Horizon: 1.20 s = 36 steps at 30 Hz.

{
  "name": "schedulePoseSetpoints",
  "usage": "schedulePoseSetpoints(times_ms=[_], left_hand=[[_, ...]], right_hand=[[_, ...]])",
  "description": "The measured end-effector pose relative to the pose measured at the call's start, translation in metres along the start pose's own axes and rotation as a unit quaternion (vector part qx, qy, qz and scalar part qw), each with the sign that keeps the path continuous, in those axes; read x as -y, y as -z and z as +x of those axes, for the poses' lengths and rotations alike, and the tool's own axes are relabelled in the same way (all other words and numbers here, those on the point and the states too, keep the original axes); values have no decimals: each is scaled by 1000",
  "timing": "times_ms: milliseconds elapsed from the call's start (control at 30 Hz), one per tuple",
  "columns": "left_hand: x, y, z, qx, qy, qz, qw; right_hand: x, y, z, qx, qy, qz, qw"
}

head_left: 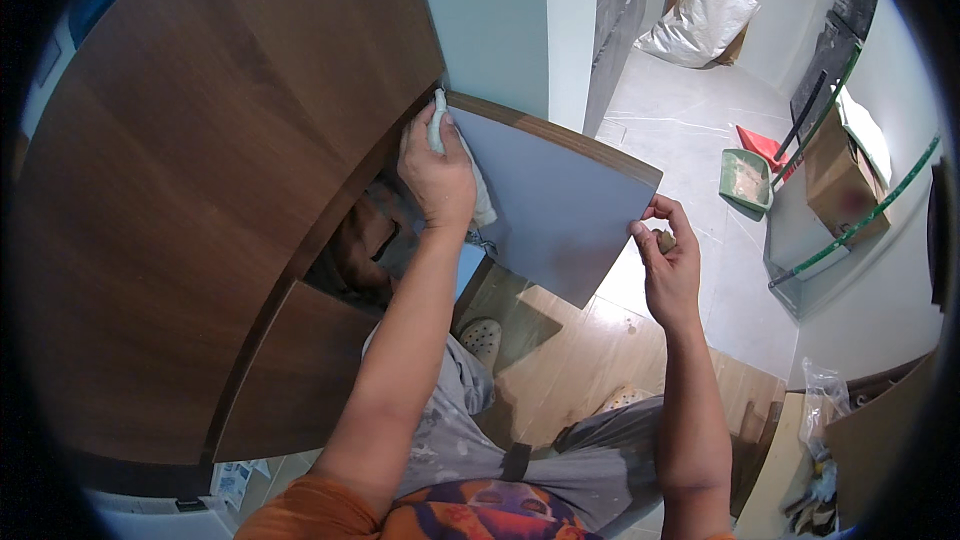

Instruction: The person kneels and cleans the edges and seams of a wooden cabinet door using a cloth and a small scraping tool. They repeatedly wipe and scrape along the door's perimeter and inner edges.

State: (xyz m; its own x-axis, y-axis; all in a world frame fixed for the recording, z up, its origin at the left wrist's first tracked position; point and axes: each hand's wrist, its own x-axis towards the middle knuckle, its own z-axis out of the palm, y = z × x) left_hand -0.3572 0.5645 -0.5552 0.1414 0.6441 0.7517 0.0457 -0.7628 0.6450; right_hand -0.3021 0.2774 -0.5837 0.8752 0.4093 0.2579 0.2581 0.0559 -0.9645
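A small cabinet door (565, 195) stands open, with a pale grey-blue inner face and a brown wood edge. My left hand (437, 170) is closed round a white cloth (483, 202) at the door's hinge side, beside the dark wood cabinet (250, 120). Part of the cloth pokes up above my fingers, and the rest hangs down along the door. At the door's free edge, the thumb and fingers of my right hand (670, 260) pinch its corner. A small brownish thing shows in my right palm, too small to name.
Dark brown items (365, 240) lie inside the cabinet. A pale wall corner (570, 30) rises behind the door. On the floor to the right are a green dustpan (742, 202) and a cardboard box (845, 180); a white sack (703, 18) stands farther back.
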Motion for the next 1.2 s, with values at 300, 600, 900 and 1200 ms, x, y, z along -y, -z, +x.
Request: schedulePoseSetpoints(times_ms=[300,600,900,1200], left_hand=[[-32,3,-26,105,-77,-30,991],[-108,7,-61,282,-140,-123,941],[-126,14,-88,408,-186,-214,868],[-124,33,-42,430,-98,-184,878]], right_hand=[[4,-2,-3,2,-5,27,1000],[-1,-4,-1,-9,-4,59,998],[-14,11,5,13,49,18,999],[1,14,-1,24,27,17,999]])
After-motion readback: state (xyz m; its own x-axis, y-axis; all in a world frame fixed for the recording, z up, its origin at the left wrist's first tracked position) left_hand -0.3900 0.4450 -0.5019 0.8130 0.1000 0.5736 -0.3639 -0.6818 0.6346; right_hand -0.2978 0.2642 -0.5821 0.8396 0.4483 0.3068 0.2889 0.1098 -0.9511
